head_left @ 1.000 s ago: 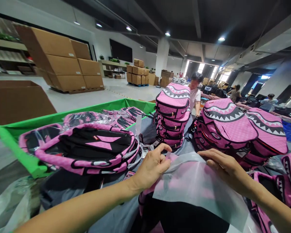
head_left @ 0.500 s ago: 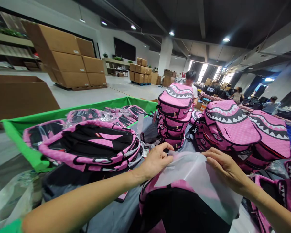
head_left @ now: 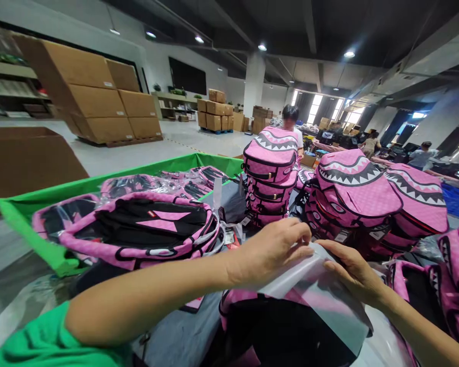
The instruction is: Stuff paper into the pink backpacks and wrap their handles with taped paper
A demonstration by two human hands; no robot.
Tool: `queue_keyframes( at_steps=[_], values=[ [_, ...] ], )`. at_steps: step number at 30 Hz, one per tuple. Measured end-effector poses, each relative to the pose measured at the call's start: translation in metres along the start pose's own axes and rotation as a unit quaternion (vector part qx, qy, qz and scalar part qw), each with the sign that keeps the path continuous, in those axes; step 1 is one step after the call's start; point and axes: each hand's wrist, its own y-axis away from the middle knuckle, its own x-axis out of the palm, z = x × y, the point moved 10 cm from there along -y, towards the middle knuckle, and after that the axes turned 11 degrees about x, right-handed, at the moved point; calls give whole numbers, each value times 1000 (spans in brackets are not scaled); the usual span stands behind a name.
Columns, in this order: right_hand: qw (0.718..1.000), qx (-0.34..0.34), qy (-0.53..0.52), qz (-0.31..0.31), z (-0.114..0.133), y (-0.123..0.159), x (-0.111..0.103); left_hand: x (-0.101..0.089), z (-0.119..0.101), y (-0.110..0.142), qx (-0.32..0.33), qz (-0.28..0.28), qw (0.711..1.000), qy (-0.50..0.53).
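Observation:
A thin translucent white sheet (head_left: pixel 321 285), possibly plastic or tissue, is pinched between both of my hands. My left hand (head_left: pixel 273 252) has closed fingers on its upper left edge. Close beside it, my right hand (head_left: pixel 350 265) grips the upper right edge with thumb and fingers. Under the sheet lies a pink and black backpack (head_left: pixel 286 326), its dark inside facing me and its top partly covered. To the left, another pink backpack (head_left: pixel 137 244) lies with its black back panel up, touched by neither hand.
Stacked pink shark-mouth backpacks (head_left: pixel 271 158) rise ahead, with more backpacks (head_left: pixel 359 188) at right. A green-rimmed bin (head_left: pixel 26 224) at left holds bagged backpacks. Cardboard boxes (head_left: pixel 95 102) stand on the floor behind. A person (head_left: pixel 290 122) stands beyond the stack.
My left hand has moved right, toward my right hand, drawing the sheet's left edge along. The sheet is now more folded between them. The view has shifted slightly.

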Motion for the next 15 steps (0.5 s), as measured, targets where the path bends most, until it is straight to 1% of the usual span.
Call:
queue_keyframes(
  at_steps=[2,4,6,9,11,13,15],
  values=[
    [1000,-14,1,5,5,4,0,14,10,16,-49,-64,995,53],
    [999,-40,21,-4,13,9,-3,25,17,32,-89,-121,982,114],
    [993,-67,82,-51,24,18,-13,31,22,43,-119,-145,969,162],
    [966,-72,177,-172,38,45,-33,36,23,50,-143,-134,958,207],
    [952,-59,181,-241,46,72,-41,36,19,54,-152,-124,956,219],
    [948,-39,146,-279,49,96,-39,35,15,60,-163,-115,956,214],
    [957,2,96,-274,46,110,-30,35,10,66,-167,-94,964,186]
  ],
)
